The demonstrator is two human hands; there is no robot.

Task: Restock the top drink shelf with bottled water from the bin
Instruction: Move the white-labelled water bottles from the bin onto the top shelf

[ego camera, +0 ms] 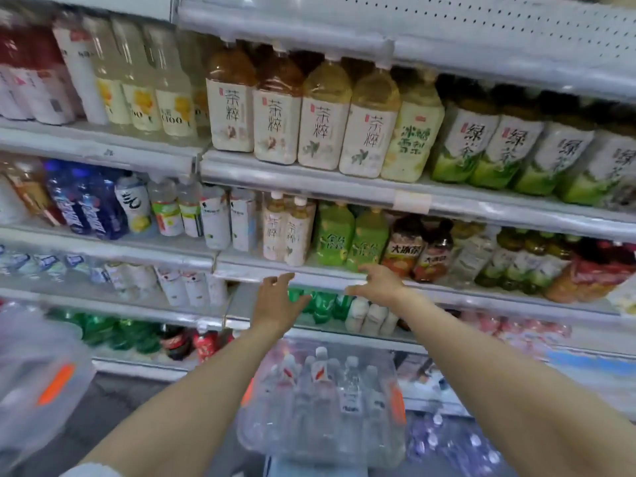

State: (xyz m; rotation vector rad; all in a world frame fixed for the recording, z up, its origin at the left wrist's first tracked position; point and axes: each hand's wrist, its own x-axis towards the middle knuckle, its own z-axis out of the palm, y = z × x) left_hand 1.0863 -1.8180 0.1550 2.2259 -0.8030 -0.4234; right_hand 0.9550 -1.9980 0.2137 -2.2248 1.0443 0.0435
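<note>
A clear plastic bin (395, 438) with orange handles sits low in the middle, packed with several upright water bottles (318, 383) with white caps. Both my arms stretch out above it toward the shelving. My left hand (275, 302) is held up with fingers spread and nothing in it, in front of a shelf edge. My right hand (377, 285) is also empty, fingers loosely extended, close to the rail of the shelf (309, 273) that carries green tea bottles. The top shelf (447, 46) runs along the upper edge of the view as a perforated white panel.
Drink shelves fill the view: large tea bottles (275, 125) on an upper shelf, smaller drinks below, green soda bottles (323, 304) behind my hands. A second clear bin with an orange handle (44, 383) stands at the left. More bottled water (457, 445) lies at the lower right.
</note>
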